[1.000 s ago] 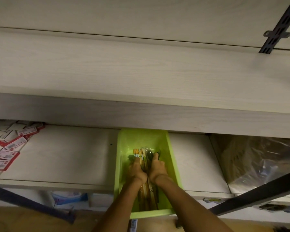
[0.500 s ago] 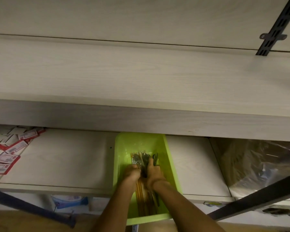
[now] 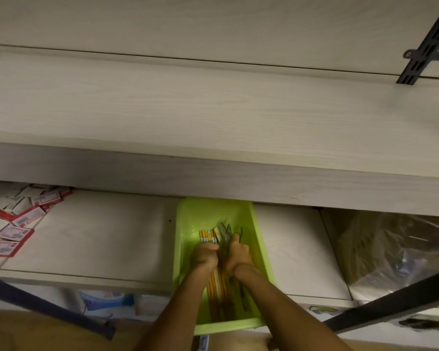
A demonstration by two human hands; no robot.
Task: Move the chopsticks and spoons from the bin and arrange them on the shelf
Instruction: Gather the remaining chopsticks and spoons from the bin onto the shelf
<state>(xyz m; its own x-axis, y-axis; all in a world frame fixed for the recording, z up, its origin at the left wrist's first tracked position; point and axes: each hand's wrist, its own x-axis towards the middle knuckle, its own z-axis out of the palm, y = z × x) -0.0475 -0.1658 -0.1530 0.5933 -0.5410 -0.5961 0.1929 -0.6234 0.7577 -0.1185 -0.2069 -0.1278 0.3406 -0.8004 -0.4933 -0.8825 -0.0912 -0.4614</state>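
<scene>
A green bin (image 3: 260, 239) sits on the lower shelf (image 3: 107, 239), with its near end projecting past the shelf's front edge and its far end tucked under the upper shelf (image 3: 213, 117). Both hands are inside the bin, side by side and close together. The left hand (image 3: 204, 255) is curled around a bundle of chopsticks (image 3: 208, 235), whose yellow tips with white bands extend beyond the fingers toward the far end of the bin; their shafts run back under the wrist toward the near end. The right hand (image 3: 238, 257) grips the spoons (image 3: 224, 233), whose grey bowls stand just beyond the knuckles, immediately right of the chopstick tips. Further handles lie along the bin floor between the forearms; their exact type cannot be determined. On the left end of the lower shelf lies a scatter of red and white packets (image 3: 15, 224). At the right end stands a clear plastic bag (image 3: 395, 252) over a brown object. A black slotted bracket (image 3: 426, 44) is fixed to the wall panel at upper right. A dark metal bar (image 3: 395, 302) crosses the lower right corner.
</scene>
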